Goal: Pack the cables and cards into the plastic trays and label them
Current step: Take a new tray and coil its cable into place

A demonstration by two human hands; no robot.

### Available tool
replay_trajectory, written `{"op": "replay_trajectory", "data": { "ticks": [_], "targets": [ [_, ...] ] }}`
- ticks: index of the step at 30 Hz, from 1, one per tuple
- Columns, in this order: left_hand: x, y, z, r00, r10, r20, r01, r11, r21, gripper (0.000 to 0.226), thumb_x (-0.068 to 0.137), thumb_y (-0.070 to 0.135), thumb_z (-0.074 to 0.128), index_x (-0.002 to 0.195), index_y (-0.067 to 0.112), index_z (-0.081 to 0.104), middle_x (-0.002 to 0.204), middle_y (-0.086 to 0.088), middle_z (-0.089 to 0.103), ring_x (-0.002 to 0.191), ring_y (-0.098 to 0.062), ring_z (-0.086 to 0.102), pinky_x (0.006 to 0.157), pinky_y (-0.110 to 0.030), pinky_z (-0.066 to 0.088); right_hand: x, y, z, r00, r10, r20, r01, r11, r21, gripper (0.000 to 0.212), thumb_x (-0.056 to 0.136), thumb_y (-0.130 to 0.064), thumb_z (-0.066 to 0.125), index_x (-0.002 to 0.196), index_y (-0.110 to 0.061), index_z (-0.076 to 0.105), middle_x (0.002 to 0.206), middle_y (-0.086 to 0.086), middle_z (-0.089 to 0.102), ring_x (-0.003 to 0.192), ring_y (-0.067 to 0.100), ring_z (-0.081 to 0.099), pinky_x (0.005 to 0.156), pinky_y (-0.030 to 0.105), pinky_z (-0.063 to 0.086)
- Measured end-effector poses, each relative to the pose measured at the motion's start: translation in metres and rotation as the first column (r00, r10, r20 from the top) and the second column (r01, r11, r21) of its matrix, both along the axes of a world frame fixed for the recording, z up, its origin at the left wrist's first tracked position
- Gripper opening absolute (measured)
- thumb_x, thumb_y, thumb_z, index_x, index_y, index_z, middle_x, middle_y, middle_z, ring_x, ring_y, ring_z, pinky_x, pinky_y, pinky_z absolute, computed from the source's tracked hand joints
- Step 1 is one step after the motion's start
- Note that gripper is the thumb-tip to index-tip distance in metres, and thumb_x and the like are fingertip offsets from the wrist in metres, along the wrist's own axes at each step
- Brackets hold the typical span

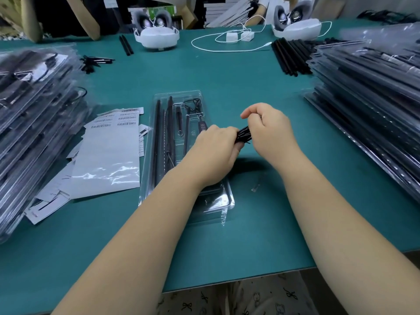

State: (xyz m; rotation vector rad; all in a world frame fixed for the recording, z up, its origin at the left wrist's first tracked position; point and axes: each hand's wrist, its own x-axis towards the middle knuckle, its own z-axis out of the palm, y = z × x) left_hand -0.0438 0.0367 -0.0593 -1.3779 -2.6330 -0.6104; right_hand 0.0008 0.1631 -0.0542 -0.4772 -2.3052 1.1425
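Both hands, left hand and right hand, grip a black cable bundle between curled fingers. They hover beside the clear plastic tray on the worktop.

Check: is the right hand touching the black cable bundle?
Touching. The head view shows the right hand with its fingers curled onto the black cable bundle, which the left hand grips from the other side, above the clear tray.
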Motion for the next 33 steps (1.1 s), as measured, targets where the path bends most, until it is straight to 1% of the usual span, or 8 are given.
{"op": "replay_trajectory", "data": {
  "ticks": [6,11,14,16,18,21,30,33],
  "targets": [
    [-0.008,0.002,-0.006,1.0,-0.026,-0.009,0.025,0.994,-0.103,0.037,0.094,0.05,0.043,0.082,0.016,0.039,0.066,0.008,0.034,0.077,-0.022,0.033,0.068,-0.034,0.018,-0.002,0.001,-0.002,0.999,-0.009,0.038,0.011,0.999,-0.049,0.026,0.09,-0.011,0.038,0.09,-0.024,0.06,0.059,-0.012,0.046,0.041,-0.006,0.042,0.042,0.013,0.028],
    [-0.008,0.005,-0.011,0.999,0.046,-0.027,-0.048,0.996,-0.077,0.025,0.1,0.036,0.039,0.084,0.016,0.036,0.065,0.006,0.027,0.078,-0.023,0.03,0.067,-0.034,0.014,0.0,0.0,0.004,0.996,0.036,0.087,-0.03,0.997,-0.07,0.033,0.098,-0.026,0.043,0.073,-0.021,0.063,0.063,-0.012,0.053,0.06,0.001,0.049,0.063,0.021,0.04],
    [-0.008,0.006,-0.012,0.997,0.067,-0.021,-0.069,0.994,-0.086,0.025,0.101,0.037,0.036,0.087,0.016,0.036,0.066,0.006,0.027,0.078,-0.022,0.028,0.067,-0.033,0.013,0.006,0.007,0.019,0.965,0.11,0.237,-0.163,0.963,0.217,0.037,0.098,-0.04,0.039,0.085,-0.019,0.067,0.081,-0.001,0.058,0.081,0.017,0.053,0.074,0.031,0.041],
    [-0.008,0.007,-0.012,0.997,0.076,-0.013,-0.077,0.992,-0.096,0.027,0.101,0.037,0.034,0.093,0.014,0.044,0.07,0.003,0.036,0.08,-0.021,0.028,0.068,-0.033,0.014,0.011,0.009,0.037,0.925,0.132,0.356,-0.316,0.788,0.529,0.043,0.093,-0.047,0.034,0.106,-0.025,0.069,0.111,0.005,0.055,0.105,0.022,0.048,0.089,0.036,0.039],
    [-0.009,0.007,-0.012,0.997,0.068,-0.039,-0.073,0.99,-0.123,0.033,0.101,0.038,0.031,0.105,0.012,0.051,0.085,-0.004,0.053,0.082,-0.022,0.031,0.07,-0.034,0.017,0.017,0.003,0.05,0.856,0.009,0.517,-0.474,0.411,0.779,0.049,0.09,-0.051,0.031,0.121,-0.028,0.062,0.132,0.005,0.049,0.122,0.026,0.04,0.099,0.04,0.032],
    [-0.007,0.006,-0.01,0.997,0.052,-0.061,-0.058,0.992,-0.111,0.025,0.101,0.036,0.03,0.092,0.016,0.043,0.085,-0.006,0.052,0.079,-0.024,0.033,0.07,-0.034,0.018,0.023,-0.012,0.048,0.811,-0.154,0.564,-0.572,-0.01,0.82,0.021,0.097,-0.031,0.042,0.111,-0.019,0.052,0.118,0.0,0.056,0.114,0.023,0.047,0.091,0.034,0.032],
    [-0.001,-0.001,-0.003,0.999,-0.035,0.016,0.036,0.995,-0.091,0.019,0.092,0.026,0.036,0.074,0.021,0.038,0.063,0.01,0.035,0.08,-0.024,0.032,0.077,-0.035,0.027,0.02,-0.03,0.059,0.727,-0.314,0.611,-0.678,-0.188,0.71,0.024,0.088,-0.004,0.043,0.07,-0.02,0.041,0.07,-0.006,0.041,0.06,0.013,0.035,0.052,0.027,0.017],
    [0.003,-0.008,0.007,0.998,0.055,0.025,-0.055,0.998,0.018,0.025,0.089,0.039,0.054,0.109,0.024,0.056,0.1,0.002,0.058,0.1,-0.027,0.044,0.093,-0.039,0.035,0.02,-0.024,0.057,0.672,-0.364,0.645,-0.707,-0.055,0.705,0.027,0.093,-0.011,0.045,0.068,-0.019,0.038,0.065,-0.006,0.035,0.057,0.014,0.035,0.057,0.026,0.029]
  ]
}}
